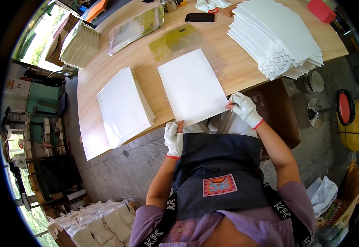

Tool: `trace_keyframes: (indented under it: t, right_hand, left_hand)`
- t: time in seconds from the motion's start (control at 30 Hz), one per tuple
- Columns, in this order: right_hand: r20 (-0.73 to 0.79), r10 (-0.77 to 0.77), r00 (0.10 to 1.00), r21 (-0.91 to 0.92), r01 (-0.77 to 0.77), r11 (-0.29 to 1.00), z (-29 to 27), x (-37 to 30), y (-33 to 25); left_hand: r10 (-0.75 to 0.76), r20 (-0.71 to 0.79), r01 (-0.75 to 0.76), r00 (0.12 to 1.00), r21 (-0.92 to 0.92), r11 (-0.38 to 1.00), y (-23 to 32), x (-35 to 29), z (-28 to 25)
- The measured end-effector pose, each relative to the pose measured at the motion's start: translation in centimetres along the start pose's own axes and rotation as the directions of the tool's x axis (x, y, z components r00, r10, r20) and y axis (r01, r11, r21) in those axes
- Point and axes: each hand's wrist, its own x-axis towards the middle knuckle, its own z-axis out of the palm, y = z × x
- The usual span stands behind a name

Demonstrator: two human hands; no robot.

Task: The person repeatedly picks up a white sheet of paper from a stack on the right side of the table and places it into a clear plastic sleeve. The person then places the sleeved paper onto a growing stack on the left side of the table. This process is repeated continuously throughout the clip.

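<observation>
A blank white sheet (192,86) lies over the near edge of the wooden table, right in front of me. My left hand (173,139), in a white knit glove with bare fingertips, pinches its near left corner. The near right corner is between the thumb and fingers of my right hand (244,108), gloved the same way. Under the sheet's far end lies a clear plastic bag (175,41) with a yellow-green printed patch. Left of the sheet, a stack of white sheets in clear plastic (122,107) reaches the table edge.
A tall fanned stack of white sheets (276,37) fills the table's right side. Further back are a black phone (199,17), a pile of clear bags (136,29) and a red block (321,10). A brown box (276,113) stands below the table edge, right of my legs.
</observation>
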Motion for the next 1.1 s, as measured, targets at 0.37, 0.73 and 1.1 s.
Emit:
trace_keyframes:
  t: [0.37,0.73,1.1]
  right_hand:
    - [0.298,0.481,0.824,0.758,-0.511,0.405,3.4,-1.6,-0.1]
    - [0.519,0.111,0.848,0.698,-0.495,0.518,13.7,7.4,-15.6]
    - [0.554,-0.036,0.832,-0.426,0.32,0.847,14.1,10.8,-23.8]
  left_hand:
    - [-0.575,0.334,0.59,0.747,-0.732,0.341,2.5,0.8,-2.2]
    - [-0.33,-0.407,0.316,0.852,-0.104,0.943,-2.2,2.7,-20.5]
    - [-0.413,-0.381,0.439,0.827,-0.021,0.898,-10.2,1.2,-20.7]
